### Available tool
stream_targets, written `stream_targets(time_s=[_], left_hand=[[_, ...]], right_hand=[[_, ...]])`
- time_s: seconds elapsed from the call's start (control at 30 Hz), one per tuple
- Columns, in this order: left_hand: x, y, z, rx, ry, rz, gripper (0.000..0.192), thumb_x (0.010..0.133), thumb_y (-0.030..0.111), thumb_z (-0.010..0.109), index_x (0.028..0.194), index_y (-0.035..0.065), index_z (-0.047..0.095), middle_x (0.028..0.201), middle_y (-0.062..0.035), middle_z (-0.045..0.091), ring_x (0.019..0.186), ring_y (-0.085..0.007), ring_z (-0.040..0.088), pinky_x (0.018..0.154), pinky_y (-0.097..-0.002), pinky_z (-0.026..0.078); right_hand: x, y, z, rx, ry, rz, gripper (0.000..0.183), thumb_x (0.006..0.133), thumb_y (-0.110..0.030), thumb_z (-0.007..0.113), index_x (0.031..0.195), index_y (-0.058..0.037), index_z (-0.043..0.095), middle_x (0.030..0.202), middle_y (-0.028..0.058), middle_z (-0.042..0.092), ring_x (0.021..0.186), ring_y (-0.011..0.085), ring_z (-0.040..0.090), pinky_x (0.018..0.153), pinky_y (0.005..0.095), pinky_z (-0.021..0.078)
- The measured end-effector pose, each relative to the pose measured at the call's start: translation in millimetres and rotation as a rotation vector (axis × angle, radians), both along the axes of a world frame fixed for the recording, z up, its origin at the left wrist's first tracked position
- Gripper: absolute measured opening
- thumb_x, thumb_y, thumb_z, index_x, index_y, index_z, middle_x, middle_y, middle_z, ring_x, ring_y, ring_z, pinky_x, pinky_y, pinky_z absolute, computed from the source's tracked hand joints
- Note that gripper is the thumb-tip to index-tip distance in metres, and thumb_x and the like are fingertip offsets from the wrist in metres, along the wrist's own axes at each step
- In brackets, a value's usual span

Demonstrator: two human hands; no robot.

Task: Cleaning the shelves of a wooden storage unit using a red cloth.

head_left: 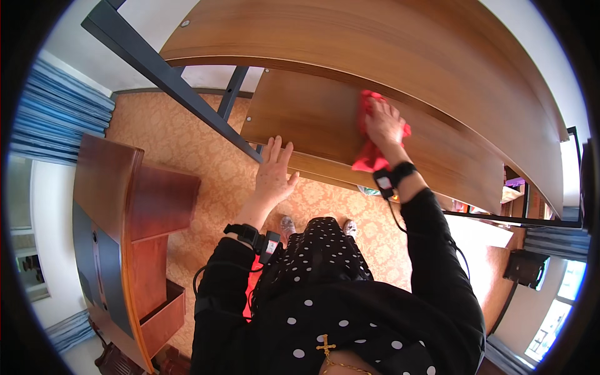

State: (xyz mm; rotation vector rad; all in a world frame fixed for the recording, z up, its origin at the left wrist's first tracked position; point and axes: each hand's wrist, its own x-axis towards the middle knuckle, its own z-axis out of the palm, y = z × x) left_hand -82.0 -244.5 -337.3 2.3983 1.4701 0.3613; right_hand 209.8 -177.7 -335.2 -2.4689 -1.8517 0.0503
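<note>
My right hand (385,124) presses a crumpled red cloth (372,157) onto the wooden lower shelf board (309,112) of a rack. The cloth shows on both sides of the hand, and its upper part is blurred. At the front left of that board, my left hand (275,173) has its fingers spread, with the fingertips at the board's edge and nothing held. Above and farther back runs a wider wooden shelf board (328,37). A dark metal post (173,79) slants down the rack's left side, close to my left fingertips.
On the left stands a wooden desk (105,187) with an open lower compartment, near blue striped curtains (65,112). Patterned carpet (187,124) covers the floor. Assorted items (513,190) show under the boards on the right. A cable (396,218) hangs from the right wrist device.
</note>
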Motion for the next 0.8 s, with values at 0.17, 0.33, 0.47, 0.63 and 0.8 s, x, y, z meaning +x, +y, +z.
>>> stream_targets(time_s=[0.17,0.33,0.47,0.63,0.8], left_hand=[[-18.3,-40.7,-2.5,-0.155,-0.199,-0.001,0.059,0.077,0.021,0.063,0.128,0.0035,0.039,0.133,-0.0221,0.035,0.122,-0.0381,0.036,0.096,-0.0456,0.037],[-75.4,-98.4,-43.2,-0.302,-0.239,0.041,0.050,0.078,0.020,0.062,0.122,0.0024,0.045,0.121,-0.0215,0.048,0.111,-0.0380,0.047,0.092,-0.0429,0.041],[-92.5,-111.4,-47.7,-0.416,-0.203,0.100,0.043,0.080,0.020,0.060,0.116,0.0010,0.049,0.113,-0.0204,0.054,0.108,-0.0370,0.049,0.090,-0.0414,0.042],[-62.8,-82.7,-26.0,-0.406,-0.267,0.113,0.039,0.081,0.016,0.059,0.116,0.0004,0.049,0.114,-0.0202,0.053,0.107,-0.0353,0.050,0.091,-0.0398,0.041],[-26.8,-35.1,-2.2,-0.004,-0.224,-0.023,0.040,0.083,0.012,0.057,0.119,0.0012,0.046,0.116,-0.0206,0.052,0.109,-0.0356,0.049,0.093,-0.0401,0.039]], right_hand=[[-96.8,65.7,-4.1,0.123,0.037,0.290,0.047,0.082,-0.041,0.051,0.125,-0.0222,0.044,0.130,0.0017,0.044,0.123,0.0253,0.036,0.095,0.0478,0.0330],[-162.0,95.7,-7.8,0.157,0.138,0.443,0.042,0.082,-0.038,0.052,0.121,-0.0218,0.047,0.125,0.0012,0.047,0.119,0.0251,0.039,0.092,0.0473,0.0338],[-208.9,69.6,3.6,0.026,0.145,0.677,0.036,0.082,-0.036,0.052,0.116,-0.0223,0.051,0.120,0.0002,0.049,0.117,0.0242,0.040,0.093,0.0461,0.0328],[-189.7,16.7,-10.6,0.125,0.230,0.851,0.034,0.081,-0.038,0.053,0.111,-0.0211,0.055,0.113,-0.0010,0.051,0.112,0.0228,0.042,0.089,0.0442,0.0342],[-85.7,-48.4,-7.4,0.309,0.261,0.669,0.039,0.076,-0.038,0.060,0.111,-0.0212,0.056,0.113,-0.0002,0.052,0.114,0.0242,0.042,0.091,0.0436,0.0344]])
